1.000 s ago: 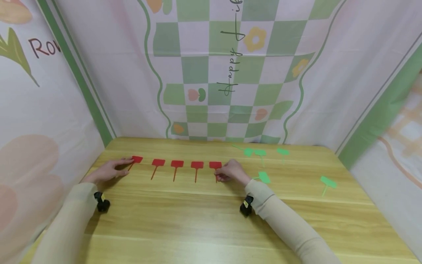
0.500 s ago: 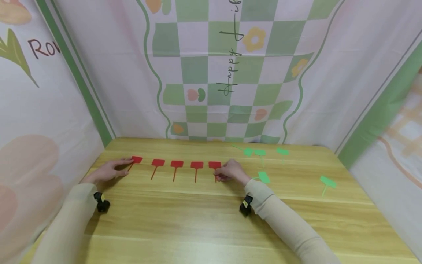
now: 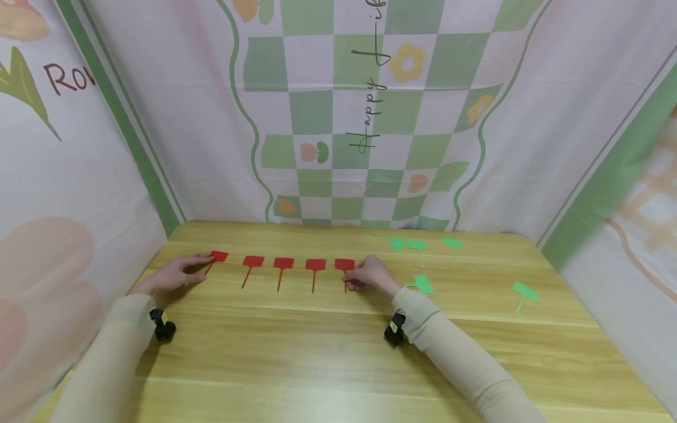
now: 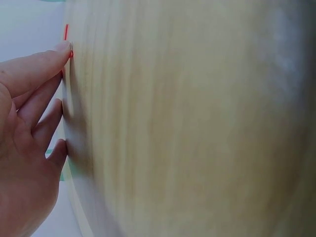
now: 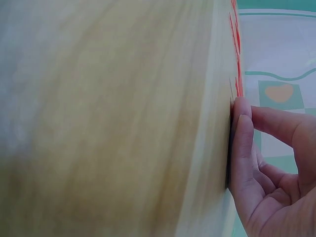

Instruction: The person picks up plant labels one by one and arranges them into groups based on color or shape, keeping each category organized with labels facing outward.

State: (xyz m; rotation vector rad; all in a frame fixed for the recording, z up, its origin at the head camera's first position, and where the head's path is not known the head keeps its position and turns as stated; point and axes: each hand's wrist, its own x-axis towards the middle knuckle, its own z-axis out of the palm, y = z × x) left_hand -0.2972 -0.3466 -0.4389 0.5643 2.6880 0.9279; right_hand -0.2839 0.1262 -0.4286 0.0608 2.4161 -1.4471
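Observation:
Several red T-shaped plant labels lie in a row on the wooden table, stems toward me. My left hand [image 3: 177, 274] rests at the row's left end, its mostly straight fingertips touching the leftmost red plant label [image 3: 219, 256]. My right hand [image 3: 372, 274] is at the other end, where thumb and forefinger pinch the stem of the rightmost red plant label [image 3: 345, 264]. Between the hands lie a second label [image 3: 254, 261], a middle label [image 3: 283, 262] and another label [image 3: 315, 264]. The right wrist view shows the thumb [image 5: 242, 143] low against the tabletop, near thin red edges.
Green plant labels lie scattered on the right: a rounded one [image 3: 398, 243] and two flat ones at the back, one label [image 3: 423, 284] beside my right wrist, another [image 3: 526, 291] farther right. A patterned curtain [image 3: 359, 117] hangs behind the table [image 3: 275, 358].
The rightmost red label has shifted very slightly left with my right hand. My left hand stays in place.

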